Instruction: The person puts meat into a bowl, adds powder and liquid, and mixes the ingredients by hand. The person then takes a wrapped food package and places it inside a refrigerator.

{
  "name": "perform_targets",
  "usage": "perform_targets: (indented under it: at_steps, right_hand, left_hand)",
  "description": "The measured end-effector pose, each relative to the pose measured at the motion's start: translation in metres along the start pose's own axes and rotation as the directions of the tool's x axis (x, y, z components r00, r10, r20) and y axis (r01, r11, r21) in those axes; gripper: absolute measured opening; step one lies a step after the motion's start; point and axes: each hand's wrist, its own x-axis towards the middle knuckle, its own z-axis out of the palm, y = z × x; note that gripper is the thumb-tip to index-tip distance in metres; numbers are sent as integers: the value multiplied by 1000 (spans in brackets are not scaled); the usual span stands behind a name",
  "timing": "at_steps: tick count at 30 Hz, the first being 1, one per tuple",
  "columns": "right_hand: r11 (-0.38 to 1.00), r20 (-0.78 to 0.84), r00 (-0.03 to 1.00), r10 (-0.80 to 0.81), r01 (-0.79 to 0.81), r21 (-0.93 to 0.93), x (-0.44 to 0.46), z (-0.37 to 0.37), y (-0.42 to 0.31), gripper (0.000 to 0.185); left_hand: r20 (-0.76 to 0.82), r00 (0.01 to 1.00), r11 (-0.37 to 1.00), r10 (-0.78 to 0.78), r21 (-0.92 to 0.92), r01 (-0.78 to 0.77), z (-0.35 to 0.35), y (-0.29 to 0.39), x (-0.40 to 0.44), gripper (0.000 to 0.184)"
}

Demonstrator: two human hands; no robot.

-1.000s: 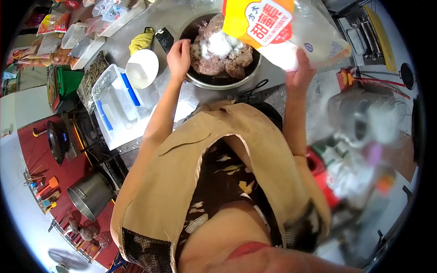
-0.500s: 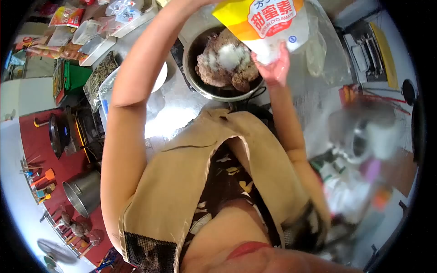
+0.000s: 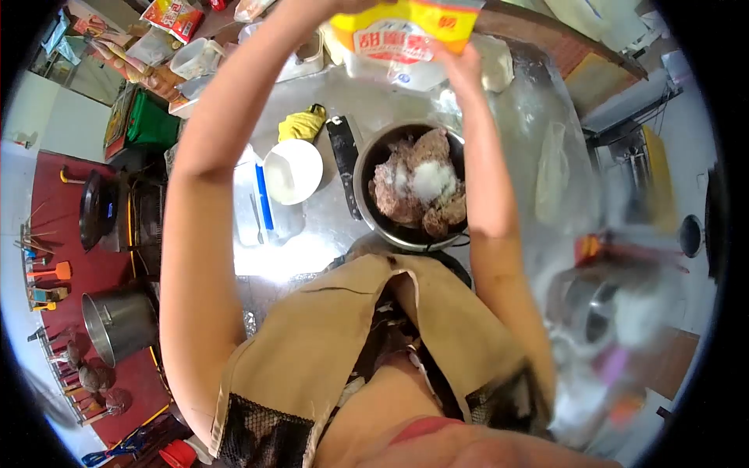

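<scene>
A yellow and white plastic bag of sweetener powder (image 3: pixel 398 43), with red lettering, is held up at the far side of the metal table. My left hand (image 3: pixel 343 6) grips its upper left part, mostly cut off by the top of the view. Closed on the bag's right side is my right hand (image 3: pixel 462 69). Nearer to me stands a metal pot (image 3: pixel 363 199) holding large brown chunks of meat (image 3: pixel 398 199). A heap of white powder (image 3: pixel 431 181) lies on the meat. My right forearm passes over the pot's right edge.
Left of the pot lie a black-bladed cleaver (image 3: pixel 343 160), a white bowl (image 3: pixel 293 171) and a yellow cloth (image 3: pixel 302 123). Beside the bowl is a clear container with a blue strip (image 3: pixel 264 199). A clear plastic bag (image 3: pixel 551 171) lies on the right of the metal table (image 3: pixel 515 140).
Both hands have carried the bag from above the pot's edge to beyond it, and it is now more upright. The view has shifted, showing the bowl, cleaver and yellow cloth.
</scene>
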Motion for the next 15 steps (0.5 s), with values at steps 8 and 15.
perform_targets:
  at_steps: [8, 15]
  right_hand:
    - [871, 2, 929, 371, -348, -347, 21, 26, 160, 34]
    - [901, 27, 928, 373, -355, -248, 31, 34, 152, 42]
  left_hand:
    - [-134, 987, 962, -94, -266, 56, 234, -43, 0, 32]
    - [156, 942, -60, -297, -988, 144, 366, -67, -55, 80]
